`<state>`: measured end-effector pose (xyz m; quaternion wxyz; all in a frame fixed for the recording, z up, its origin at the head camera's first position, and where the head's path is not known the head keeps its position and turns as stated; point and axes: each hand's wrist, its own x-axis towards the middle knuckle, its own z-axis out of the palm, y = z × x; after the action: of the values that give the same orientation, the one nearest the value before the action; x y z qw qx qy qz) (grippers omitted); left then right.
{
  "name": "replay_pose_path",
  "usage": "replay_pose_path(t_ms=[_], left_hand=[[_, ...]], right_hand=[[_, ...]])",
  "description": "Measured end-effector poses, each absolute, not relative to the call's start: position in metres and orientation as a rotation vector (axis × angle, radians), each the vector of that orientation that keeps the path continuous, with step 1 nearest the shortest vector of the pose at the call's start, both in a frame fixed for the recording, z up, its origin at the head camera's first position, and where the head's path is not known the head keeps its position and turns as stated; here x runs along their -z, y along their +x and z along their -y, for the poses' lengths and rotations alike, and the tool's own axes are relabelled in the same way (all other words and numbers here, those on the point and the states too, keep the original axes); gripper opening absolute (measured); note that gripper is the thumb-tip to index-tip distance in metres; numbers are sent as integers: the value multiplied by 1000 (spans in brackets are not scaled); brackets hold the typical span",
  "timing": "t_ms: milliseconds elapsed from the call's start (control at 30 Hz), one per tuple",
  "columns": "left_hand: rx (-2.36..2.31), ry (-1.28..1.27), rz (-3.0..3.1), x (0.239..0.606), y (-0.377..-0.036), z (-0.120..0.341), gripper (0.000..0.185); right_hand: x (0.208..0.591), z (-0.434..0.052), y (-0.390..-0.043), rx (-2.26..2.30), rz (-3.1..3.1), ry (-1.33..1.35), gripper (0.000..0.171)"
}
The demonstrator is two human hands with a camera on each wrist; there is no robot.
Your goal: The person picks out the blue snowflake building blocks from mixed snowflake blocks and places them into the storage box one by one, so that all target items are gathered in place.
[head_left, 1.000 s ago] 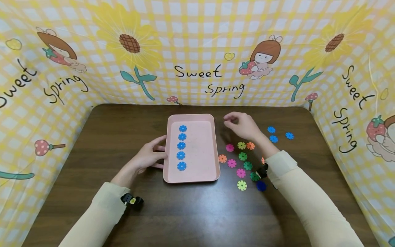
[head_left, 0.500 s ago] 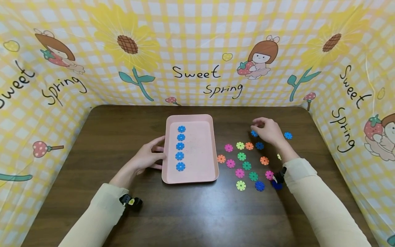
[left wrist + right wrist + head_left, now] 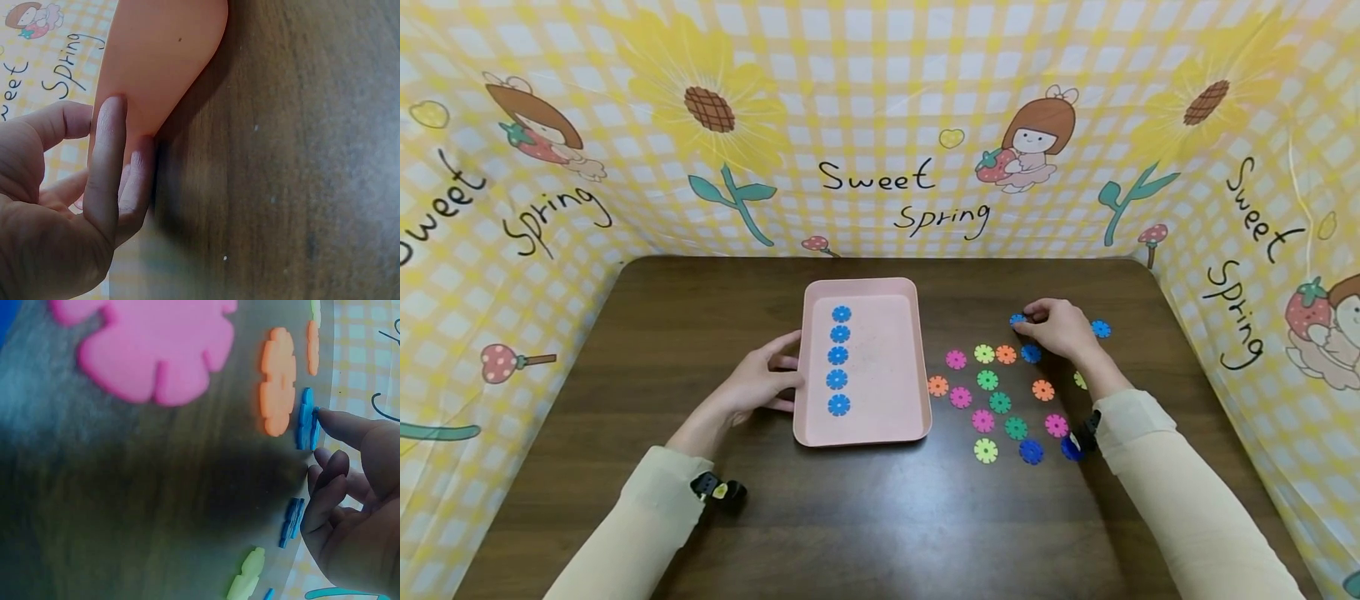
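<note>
A pink tray [image 3: 887, 367] lies on the table with a column of several light-blue snowflake discs [image 3: 838, 379] along its left side. My left hand [image 3: 758, 379] rests its fingertips on the tray's outer left wall; in the left wrist view the fingers [image 3: 106, 156] touch the wall from outside. Right of the tray, my right hand [image 3: 1060, 327] is low over the table, thumb and forefinger pinching the edges of a blue snowflake disc [image 3: 1017, 320]. The right wrist view shows the thumb on that blue disc [image 3: 315, 428]. The hand partly covers the table behind it.
Loose snowflake discs in pink, orange, green, yellow and dark blue lie right of the tray, such as a green disc [image 3: 987, 380]. Another blue disc [image 3: 1101, 328] lies right of my right hand. Patterned cloth [image 3: 880, 125] walls in the table's back and sides.
My right hand has gone rightward from beside the tray's far right corner and come down to a blue snowflake disc. The left hand keeps its place at the tray.
</note>
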<state>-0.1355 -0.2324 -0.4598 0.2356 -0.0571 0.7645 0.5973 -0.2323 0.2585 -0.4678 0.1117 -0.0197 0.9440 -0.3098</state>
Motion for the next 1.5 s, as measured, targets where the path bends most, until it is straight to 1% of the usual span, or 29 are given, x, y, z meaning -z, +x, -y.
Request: replay_pose_path(t_ms=[167, 367, 533, 767, 967, 1200, 1500], left_hand=[[-1647, -151, -2092, 461, -136, 232, 84], [-1650, -154, -2089, 461, -136, 233, 84], [-1649, -162, -2088, 461, -135, 233, 84], [-1637, -163, -2104, 461, -135, 232, 84], [-1636, -173, -2107, 461, -135, 232, 84], [-1641, -166, -2102, 461, -134, 232, 85], [-1644, -160, -2107, 460, -134, 230, 86]], right_hand=[[468, -258, -233, 895, -2767, -51, 43], [468, -256, -234, 857, -2748, -59, 44], [467, -254, -232, 863, -2752, -78, 41], [467, -253, -231, 922, -2774, -92, 28], [463, -253, -228, 950, -2807, -135, 22], [450, -241, -219, 1029, -2780, -196, 24], [436, -211, -206, 1152, -2702, -374, 22]])
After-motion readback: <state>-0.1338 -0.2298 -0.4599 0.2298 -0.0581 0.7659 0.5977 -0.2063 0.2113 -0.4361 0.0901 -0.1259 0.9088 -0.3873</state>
